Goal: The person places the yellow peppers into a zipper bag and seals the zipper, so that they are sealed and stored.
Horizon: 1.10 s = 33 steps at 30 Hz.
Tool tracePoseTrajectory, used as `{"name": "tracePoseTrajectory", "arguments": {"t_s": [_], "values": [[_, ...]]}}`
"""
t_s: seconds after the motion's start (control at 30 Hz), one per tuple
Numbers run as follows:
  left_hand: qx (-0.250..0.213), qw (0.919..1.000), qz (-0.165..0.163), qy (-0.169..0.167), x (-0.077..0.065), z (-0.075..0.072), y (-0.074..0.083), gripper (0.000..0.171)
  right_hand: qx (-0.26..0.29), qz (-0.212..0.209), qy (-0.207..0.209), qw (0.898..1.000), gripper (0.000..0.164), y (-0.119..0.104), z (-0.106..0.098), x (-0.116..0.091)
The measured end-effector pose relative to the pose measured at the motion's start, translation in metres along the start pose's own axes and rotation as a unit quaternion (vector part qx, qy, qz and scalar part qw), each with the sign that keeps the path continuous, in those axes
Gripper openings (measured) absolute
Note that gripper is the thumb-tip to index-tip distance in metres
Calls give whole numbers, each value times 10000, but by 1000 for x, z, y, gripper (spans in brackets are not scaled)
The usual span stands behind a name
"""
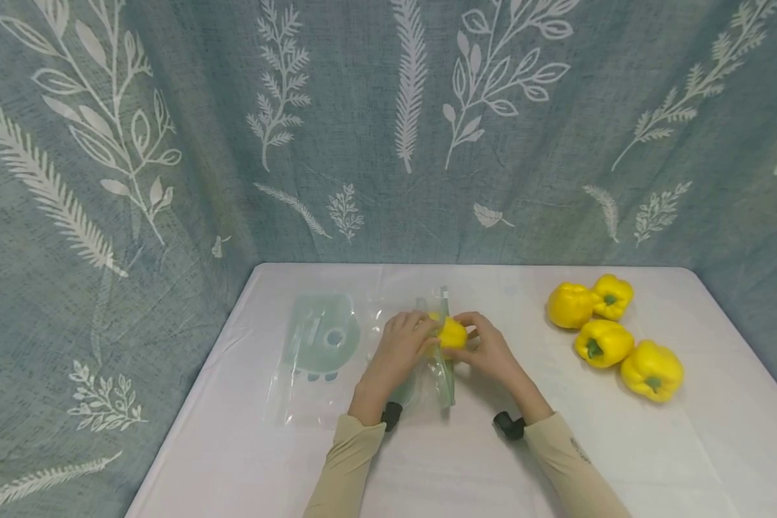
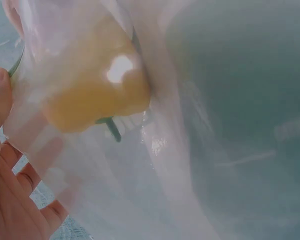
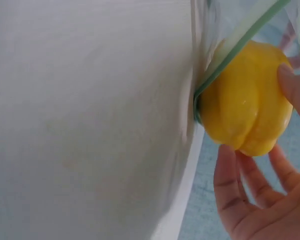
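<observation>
While the left hand partly hides a yellow pepper, the head view shows four other peppers rightward. Left wrist view: the stem shows through a hazy plastic bag, left fingers pinching its edge. Right wrist view: glossy lobes protrude from the green-rimmed mouth, the right hand clamping them between thumb and fingers.

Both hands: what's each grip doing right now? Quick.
Left hand: holding the clear bag.
Right hand: holding a yellow pepper.

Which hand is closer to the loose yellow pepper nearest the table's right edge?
Right: the right hand is left of that pepper; the left hand is farther left, at the bag.
</observation>
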<state>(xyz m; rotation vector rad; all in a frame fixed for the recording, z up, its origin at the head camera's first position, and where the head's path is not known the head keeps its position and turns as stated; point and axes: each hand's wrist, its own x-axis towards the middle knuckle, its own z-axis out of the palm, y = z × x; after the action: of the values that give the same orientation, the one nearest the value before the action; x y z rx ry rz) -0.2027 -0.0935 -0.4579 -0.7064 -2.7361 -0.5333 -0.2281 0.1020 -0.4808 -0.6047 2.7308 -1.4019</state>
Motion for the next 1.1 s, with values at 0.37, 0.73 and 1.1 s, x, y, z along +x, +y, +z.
{"name": "tracePoseTrajectory", "arguments": {"t_s": [0.37, 0.73, 1.1], "values": [[17, 9999, 70, 73, 0, 3, 0, 30, 429, 810, 96, 9957, 55, -2, 3, 3], [-59, 9998, 43, 161, 0, 2, -1, 31, 805, 1031, 98, 9914, 55, -4, 7, 2], [-141, 9996, 123, 220, 0, 2, -2, 31, 1172, 1049, -47, 9875, 46, -5, 13, 5]]}}
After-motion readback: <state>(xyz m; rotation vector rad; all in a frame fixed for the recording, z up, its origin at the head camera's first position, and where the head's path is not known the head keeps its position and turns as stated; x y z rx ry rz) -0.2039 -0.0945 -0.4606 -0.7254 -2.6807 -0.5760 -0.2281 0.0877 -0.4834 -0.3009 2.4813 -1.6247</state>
